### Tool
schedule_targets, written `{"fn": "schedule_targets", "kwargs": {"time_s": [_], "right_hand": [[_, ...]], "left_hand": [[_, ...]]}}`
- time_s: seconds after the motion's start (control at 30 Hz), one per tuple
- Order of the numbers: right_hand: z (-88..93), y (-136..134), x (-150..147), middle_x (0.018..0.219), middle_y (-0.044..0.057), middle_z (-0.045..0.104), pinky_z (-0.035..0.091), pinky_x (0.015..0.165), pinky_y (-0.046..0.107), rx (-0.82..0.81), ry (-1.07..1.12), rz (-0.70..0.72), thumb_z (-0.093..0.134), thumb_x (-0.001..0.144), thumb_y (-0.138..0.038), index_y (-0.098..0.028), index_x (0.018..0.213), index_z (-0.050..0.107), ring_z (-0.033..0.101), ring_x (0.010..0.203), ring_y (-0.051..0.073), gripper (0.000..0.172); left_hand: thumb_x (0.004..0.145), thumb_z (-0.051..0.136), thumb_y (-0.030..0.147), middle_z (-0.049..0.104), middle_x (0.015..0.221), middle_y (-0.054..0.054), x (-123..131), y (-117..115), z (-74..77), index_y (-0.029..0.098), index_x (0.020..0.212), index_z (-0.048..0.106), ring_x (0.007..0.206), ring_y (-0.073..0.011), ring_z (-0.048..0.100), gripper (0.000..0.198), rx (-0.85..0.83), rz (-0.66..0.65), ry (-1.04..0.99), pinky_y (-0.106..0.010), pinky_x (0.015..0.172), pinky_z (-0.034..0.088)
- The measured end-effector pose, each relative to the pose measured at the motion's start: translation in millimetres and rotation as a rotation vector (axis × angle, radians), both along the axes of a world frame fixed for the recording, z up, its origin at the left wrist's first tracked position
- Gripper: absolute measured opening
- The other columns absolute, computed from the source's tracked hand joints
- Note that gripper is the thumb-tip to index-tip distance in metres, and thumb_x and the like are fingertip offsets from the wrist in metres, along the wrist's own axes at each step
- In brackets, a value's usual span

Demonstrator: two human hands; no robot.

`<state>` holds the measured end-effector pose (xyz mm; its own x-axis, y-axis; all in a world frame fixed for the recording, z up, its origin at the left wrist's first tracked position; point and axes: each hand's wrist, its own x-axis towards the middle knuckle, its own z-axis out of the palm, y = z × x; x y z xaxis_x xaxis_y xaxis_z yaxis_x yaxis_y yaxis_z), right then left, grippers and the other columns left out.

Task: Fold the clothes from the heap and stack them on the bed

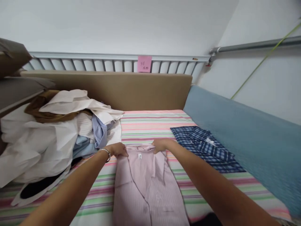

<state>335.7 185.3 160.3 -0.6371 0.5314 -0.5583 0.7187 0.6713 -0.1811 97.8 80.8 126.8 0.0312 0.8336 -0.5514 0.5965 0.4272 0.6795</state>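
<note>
A pale pink striped shirt [147,185] lies flat, collar away from me, on a bed with a striped sheet [150,124]. My left hand [117,149], a bracelet at its wrist, grips the shirt's left shoulder beside the collar. At the right shoulder my right hand [160,145] is closed on the fabric. Both arms reach forward across the shirt's sides.
A heap of white, blue and tan clothes [51,135] fills the bed's left side. A folded blue checked shirt [204,147] lies to the right, against a blue padded side [246,141]. A tan headboard [122,89] and a white rail with a pink note [144,63] stand behind.
</note>
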Motion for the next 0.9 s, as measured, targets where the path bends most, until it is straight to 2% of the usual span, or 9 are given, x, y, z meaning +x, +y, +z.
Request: {"fn": "schedule_targets", "kwargs": {"time_s": [0.1, 0.2, 0.3, 0.4, 0.47, 0.53, 0.63, 0.77, 0.9], "right_hand": [[-20.8, 24.9, 3.3, 0.090, 0.006, 0.070, 0.042, 0.061, 0.026, -0.017, 0.064, -0.072, 0.071, 0.058, -0.030, -0.018, 0.089, 0.069, 0.062, 0.076, 0.021, 0.034], [-32.5, 30.7, 15.3, 0.095, 0.003, 0.070, 0.045, 0.067, 0.024, 0.030, 0.180, -0.187, 0.066, 0.064, -0.026, -0.021, 0.100, 0.066, 0.063, 0.082, 0.018, 0.035], [-36.9, 10.4, 33.5, 0.115, 0.008, 0.063, 0.044, 0.082, 0.027, 0.198, 0.333, -0.344, 0.050, 0.078, -0.020, -0.017, 0.121, 0.054, 0.059, 0.100, 0.018, 0.043], [-37.9, -35.6, 47.7, 0.133, 0.016, 0.049, 0.033, 0.101, 0.035, 0.391, 0.453, -0.444, 0.034, 0.088, -0.021, -0.009, 0.129, 0.044, 0.044, 0.122, 0.021, 0.044], [-41.9, -73.9, 50.1, 0.139, 0.013, 0.042, 0.024, 0.108, 0.039, 0.488, 0.535, -0.391, 0.031, 0.090, -0.026, -0.012, 0.130, 0.044, 0.034, 0.130, 0.021, 0.044], [-52.1, -109.1, 47.8, 0.143, 0.009, 0.038, 0.017, 0.111, 0.043, 0.562, 0.607, -0.248, 0.036, 0.090, -0.032, -0.017, 0.132, 0.043, 0.027, 0.134, 0.022, 0.045], [-77.4, -140.5, 44.0, 0.146, 0.009, 0.030, 0.013, 0.112, 0.048, 0.575, 0.579, -0.129, 0.044, 0.086, -0.042, -0.017, 0.137, 0.036, 0.020, 0.137, 0.025, 0.057], [-109.8, -140.3, 47.0, 0.146, 0.012, 0.029, 0.015, 0.111, 0.050, 0.518, 0.466, -0.168, 0.039, 0.086, -0.049, -0.012, 0.138, 0.033, 0.021, 0.136, 0.026, 0.064], [-118.7, -130.5, 47.8, 0.146, 0.011, 0.029, 0.013, 0.112, 0.050, 0.534, 0.475, -0.166, 0.034, 0.087, -0.050, -0.011, 0.138, 0.032, 0.019, 0.137, 0.024, 0.065]], "left_hand": [[0.046, 0.075, 0.041, 0.054, 0.052, 0.004, -9.4, 8.6, -19.3, 0.017, 0.061, 0.055, 0.051, -0.0131, 0.050, 0.035, 0.031, 0.105, -0.094, -0.023, 0.047, 0.038], [0.053, 0.069, 0.052, 0.063, 0.068, -0.001, -12.2, 3.7, -29.0, 0.016, 0.080, 0.059, 0.062, -0.0155, 0.057, 0.046, 0.095, 0.202, -0.159, -0.023, 0.052, 0.042], [0.071, 0.053, 0.057, 0.065, 0.094, -0.009, -7.2, -14.8, -35.1, 0.013, 0.106, 0.054, 0.084, -0.0195, 0.062, 0.056, 0.232, 0.338, -0.146, -0.027, 0.068, 0.047], [0.081, 0.045, 0.048, 0.057, 0.118, -0.015, 4.9, -45.5, -40.5, 0.011, 0.118, 0.046, 0.110, -0.0230, 0.053, 0.052, 0.501, 0.462, 0.017, -0.035, 0.092, 0.042], [0.085, 0.043, 0.040, 0.049, 0.131, -0.015, 18.0, -70.1, -45.7, 0.014, 0.124, 0.045, 0.125, -0.0236, 0.041, 0.047, 0.728, 0.397, 0.201, -0.040, 0.104, 0.032], [0.088, 0.039, 0.037, 0.040, 0.140, -0.013, 35.5, -93.7, -52.6, 0.017, 0.131, 0.040, 0.135, -0.0234, 0.026, 0.047, 0.880, 0.249, 0.381, -0.044, 0.108, 0.026], [0.088, 0.042, 0.044, 0.028, 0.147, -0.012, 65.1, -118.1, -64.3, 0.016, 0.139, 0.029, 0.139, -0.0252, 0.014, 0.059, 0.886, 0.081, 0.558, -0.047, 0.109, 0.024], [0.086, 0.039, 0.054, 0.027, 0.147, -0.015, 92.0, -123.5, -74.3, 0.010, 0.139, 0.029, 0.137, -0.0293, 0.016, 0.070, 0.776, -0.051, 0.686, -0.050, 0.110, 0.022], [0.085, 0.040, 0.055, 0.026, 0.147, -0.018, 97.5, -117.4, -73.2, 0.007, 0.139, 0.030, 0.136, -0.0320, 0.018, 0.073, 0.703, -0.078, 0.712, -0.050, 0.110, 0.019]]}}
